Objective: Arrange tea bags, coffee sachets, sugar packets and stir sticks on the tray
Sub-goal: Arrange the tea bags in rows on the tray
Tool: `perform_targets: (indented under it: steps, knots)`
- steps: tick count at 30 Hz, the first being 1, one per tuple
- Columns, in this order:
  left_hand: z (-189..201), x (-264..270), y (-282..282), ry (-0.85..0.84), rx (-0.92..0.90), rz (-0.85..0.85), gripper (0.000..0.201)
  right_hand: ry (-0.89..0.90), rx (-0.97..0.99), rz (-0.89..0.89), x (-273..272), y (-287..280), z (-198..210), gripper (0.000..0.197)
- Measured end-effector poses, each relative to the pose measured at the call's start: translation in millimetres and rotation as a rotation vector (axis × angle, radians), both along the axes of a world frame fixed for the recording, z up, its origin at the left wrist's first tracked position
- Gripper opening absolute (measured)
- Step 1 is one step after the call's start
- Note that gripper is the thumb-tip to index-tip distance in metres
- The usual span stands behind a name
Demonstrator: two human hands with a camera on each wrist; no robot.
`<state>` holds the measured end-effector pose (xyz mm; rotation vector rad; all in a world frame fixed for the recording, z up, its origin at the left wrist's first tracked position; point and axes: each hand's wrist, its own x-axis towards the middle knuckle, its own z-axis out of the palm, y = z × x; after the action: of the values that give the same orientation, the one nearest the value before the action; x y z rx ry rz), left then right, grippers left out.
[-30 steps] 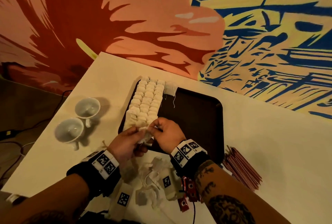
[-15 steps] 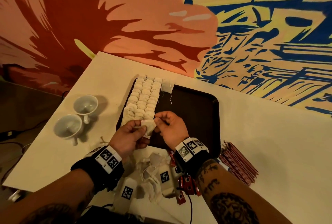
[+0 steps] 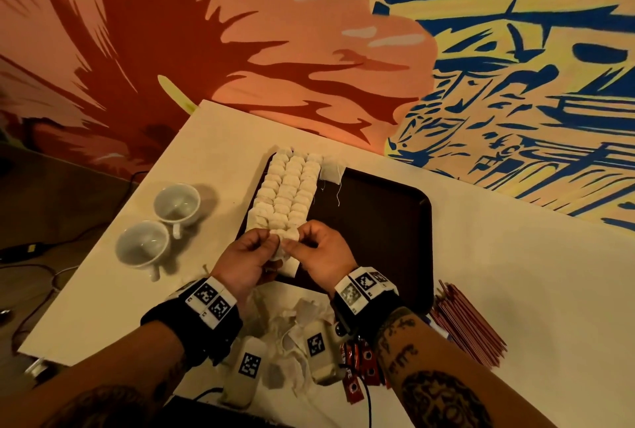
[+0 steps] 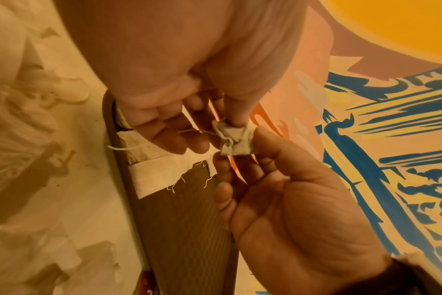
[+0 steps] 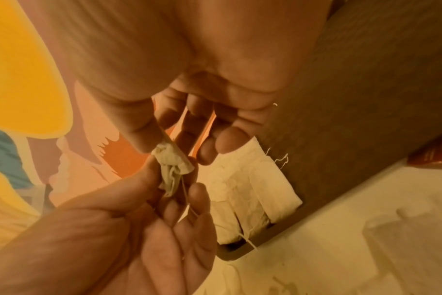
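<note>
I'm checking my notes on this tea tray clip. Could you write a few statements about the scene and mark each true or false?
1. Both hands pinch one tea bag. True: left hand and right hand hold it together.
2. Tea bag rows fill the tray's left side. True.
3. The stir sticks lie on the tray. False: they lie on the table, right of it.
4. Two cups stand on the tray. False: on the table, left of it.
5. The tray is white. False: it is dark.
</note>
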<state>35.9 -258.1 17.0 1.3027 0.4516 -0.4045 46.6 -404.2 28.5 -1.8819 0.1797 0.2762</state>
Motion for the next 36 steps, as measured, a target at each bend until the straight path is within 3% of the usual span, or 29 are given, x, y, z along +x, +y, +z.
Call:
perform_targets:
  steps: [4,8,11,16,23,28,31,33,36]
  knots:
    - [-2.3,9.0,-0.2,-0.015,0.018,-0.041,0.008,0.051,-0.026,-0.020,8.2,-0.8,-2.8,0.019]
    - [0.0,20.0,-3.5,-0.043,0.018,-0.130,0.022,0.080,-0.003,0.007,17.0,-6.7,1.4,0.018]
    - [0.4,28.1,-7.0,-0.042,0.053,-0.109,0.011,0.069,0.012,0.008,23.8,-11.8,1.1,0.008]
    - [2.6,42.3,-12.5,-0.024,0.045,-0.063,0.002,0.097,0.011,-0.004,33.4,-19.0,-1.0,0.020]
    - [-0.1,56.0,-13.0,-0.047,0.066,-0.140,0.023,-0.015,-0.005,-0.137,51.6,-31.4,-1.2,0.023]
    - [-5.9,61.8,-13.7,-0.028,0.093,-0.111,0.022,0.020,-0.067,0.014,54.8,-35.3,-3.0,0.011]
    - [-6.4,63.9,-12.1,0.000,0.106,-0.119,0.017,0.040,-0.111,-0.005,60.0,-36.2,-9.2,0.011]
    - [-8.8,66.6,-5.1,0.007,0.165,-0.104,0.018,0.052,-0.144,-0.045,67.3,-38.9,-11.1,0.011]
    - [-18.1,79.8,12.3,-0.028,0.435,-0.074,0.014,0.053,-0.297,-0.056,85.7,-51.9,-12.6,0.008]
